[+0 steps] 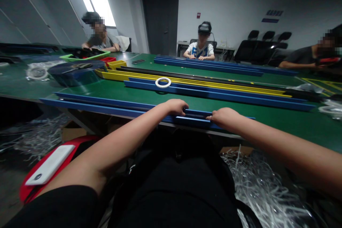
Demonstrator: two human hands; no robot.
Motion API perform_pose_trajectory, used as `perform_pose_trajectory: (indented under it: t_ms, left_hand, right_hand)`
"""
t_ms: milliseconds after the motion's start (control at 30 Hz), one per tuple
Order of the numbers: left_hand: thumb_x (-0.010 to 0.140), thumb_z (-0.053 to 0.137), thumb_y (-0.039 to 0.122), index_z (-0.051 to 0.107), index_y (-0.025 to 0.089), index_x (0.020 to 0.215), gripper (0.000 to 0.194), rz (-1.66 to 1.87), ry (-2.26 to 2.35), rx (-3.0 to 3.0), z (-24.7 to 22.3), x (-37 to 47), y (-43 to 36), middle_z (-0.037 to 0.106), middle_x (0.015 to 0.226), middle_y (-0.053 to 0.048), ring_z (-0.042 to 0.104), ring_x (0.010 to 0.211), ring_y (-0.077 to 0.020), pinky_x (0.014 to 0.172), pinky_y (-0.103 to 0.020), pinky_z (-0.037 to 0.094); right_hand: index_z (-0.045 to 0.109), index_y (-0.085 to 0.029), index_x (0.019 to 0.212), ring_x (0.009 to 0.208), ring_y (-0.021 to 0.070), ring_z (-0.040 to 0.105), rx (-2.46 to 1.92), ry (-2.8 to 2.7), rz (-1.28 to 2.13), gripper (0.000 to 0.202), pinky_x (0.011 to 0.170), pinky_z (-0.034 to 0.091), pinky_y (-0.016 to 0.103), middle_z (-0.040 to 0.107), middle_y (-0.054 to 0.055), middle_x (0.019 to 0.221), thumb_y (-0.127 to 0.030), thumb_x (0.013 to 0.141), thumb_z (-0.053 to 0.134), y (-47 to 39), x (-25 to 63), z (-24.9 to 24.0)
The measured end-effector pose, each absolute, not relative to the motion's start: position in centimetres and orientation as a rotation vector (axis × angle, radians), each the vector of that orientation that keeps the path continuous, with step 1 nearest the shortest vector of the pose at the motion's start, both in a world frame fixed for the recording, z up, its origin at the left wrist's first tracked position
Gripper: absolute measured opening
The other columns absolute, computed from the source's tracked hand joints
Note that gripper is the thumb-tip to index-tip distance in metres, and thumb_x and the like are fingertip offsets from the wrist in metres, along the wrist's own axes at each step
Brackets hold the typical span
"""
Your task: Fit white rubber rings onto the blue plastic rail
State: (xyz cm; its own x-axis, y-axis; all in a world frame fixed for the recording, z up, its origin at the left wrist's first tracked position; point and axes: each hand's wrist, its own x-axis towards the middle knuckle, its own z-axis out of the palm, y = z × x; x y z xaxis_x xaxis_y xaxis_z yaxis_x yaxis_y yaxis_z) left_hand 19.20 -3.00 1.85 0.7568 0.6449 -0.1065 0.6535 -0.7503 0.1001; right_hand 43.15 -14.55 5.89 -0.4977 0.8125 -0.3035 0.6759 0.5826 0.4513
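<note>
A long blue channel [107,108] lies along the near edge of the green table, with a dark strip inside it. My left hand [176,107] is closed at the channel's middle, fingers curled down into it; what they grip is hidden. To its right, my right hand [223,117] is closed in a pinch at the same channel, and the thing between its fingertips is too small to name. Beyond my hands, a white tape ring [163,82] rests on a second blue channel [227,94], beside long yellow strips [187,81].
A large dark blue roll [74,74], a green-rimmed tray [84,57] and a yellow box [117,65] are at the left. Several people sit around the table [283,121]. Scrap strips [267,181] lie below at the right, a white phone [50,165] at lower left.
</note>
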Motion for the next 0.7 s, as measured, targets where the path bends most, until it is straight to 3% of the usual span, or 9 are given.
perform_pose_trajectory:
  t_ms: [167,533,700]
  left_hand:
    - [0.072,0.061,0.042,0.07,0.029,0.102,0.034,-0.091,0.954,2.893,1.9,21.8,-3.6,0.073,0.099,-0.003,0.065,0.086,-0.0209,0.063,-0.026,0.042]
    - [0.072,0.061,0.036,0.068,0.025,0.112,0.042,-0.014,0.93,2.783,0.8,23.2,-3.0,0.073,0.106,-0.003,0.065,0.089,-0.0194,0.067,-0.025,0.044]
    - [0.073,0.062,0.036,0.067,0.026,0.115,0.044,-0.029,0.933,2.783,0.8,23.3,-2.8,0.072,0.111,-0.003,0.065,0.095,-0.0206,0.074,-0.024,0.047]
  right_hand:
    - [0.062,-0.029,0.13,0.075,0.0241,0.068,1.214,2.312,0.371,0.045,0.059,0.04,0.029,0.071,0.01,0.09,-0.02,0.089,0.045,-14.5,43.2,5.8]
    - [0.059,-0.032,0.132,0.072,0.0229,0.067,1.226,2.307,0.356,0.046,0.058,0.037,0.028,0.07,0.01,0.09,-0.021,0.09,0.044,-14.2,43.9,5.3]
    - [0.048,-0.035,0.142,0.067,0.0192,0.063,1.208,2.386,0.347,0.051,0.055,0.032,0.027,0.069,0.008,0.089,-0.024,0.094,0.039,-14.4,45.4,5.9]
